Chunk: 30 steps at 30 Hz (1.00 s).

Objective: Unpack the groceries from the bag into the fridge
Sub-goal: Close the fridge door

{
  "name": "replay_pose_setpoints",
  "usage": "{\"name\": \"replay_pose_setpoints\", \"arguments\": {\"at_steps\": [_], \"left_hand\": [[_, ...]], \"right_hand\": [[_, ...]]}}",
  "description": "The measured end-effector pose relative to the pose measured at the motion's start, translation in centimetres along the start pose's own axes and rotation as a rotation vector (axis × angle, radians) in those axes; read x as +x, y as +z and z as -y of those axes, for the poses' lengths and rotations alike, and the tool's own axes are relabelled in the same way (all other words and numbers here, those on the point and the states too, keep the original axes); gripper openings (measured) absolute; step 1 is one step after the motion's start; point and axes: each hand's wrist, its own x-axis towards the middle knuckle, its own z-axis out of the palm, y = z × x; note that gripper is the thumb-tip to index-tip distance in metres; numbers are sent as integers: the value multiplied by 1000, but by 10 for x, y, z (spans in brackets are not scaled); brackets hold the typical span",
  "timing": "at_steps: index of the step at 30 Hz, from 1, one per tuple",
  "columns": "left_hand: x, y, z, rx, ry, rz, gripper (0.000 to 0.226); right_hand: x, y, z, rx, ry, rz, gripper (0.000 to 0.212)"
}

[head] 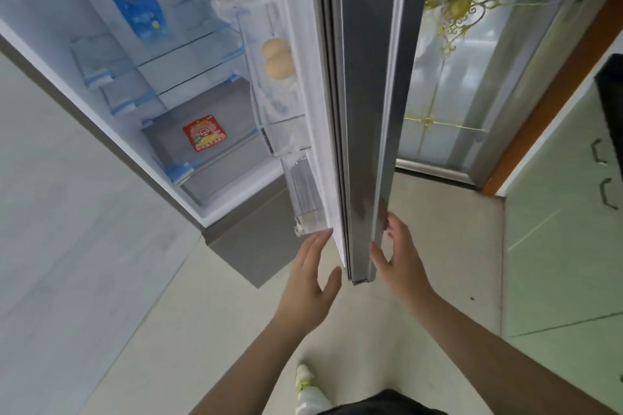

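Note:
The fridge stands open, its grey door (365, 111) seen edge-on in the middle of the head view. My right hand (399, 254) rests on the door's outer bottom corner, fingers spread against the metal. My left hand (312, 276) is open beside the door's inner edge, holding nothing. Inside, a blue bag (135, 0) stands on an upper glass shelf. A red packet (204, 137) lies flat in the grey drawer lower down. Pale round buns (278, 59) sit in a clear door bin. No grocery bag is in view.
A glass sliding door with gold ornament (455, 54) is right behind the fridge door. A pale green cabinet (566, 246) with dark handles stands at the right. A white wall (50, 212) runs along the left. Beige floor tiles lie underfoot, with my shoe (305, 377) on them.

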Motion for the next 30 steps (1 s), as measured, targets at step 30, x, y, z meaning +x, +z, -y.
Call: {"name": "replay_pose_setpoints", "arguments": {"at_steps": [30], "left_hand": [[12,-127,123,-172,-574,-400,86]], "right_hand": [[66,161,134,-195,-462,635,55]]}}
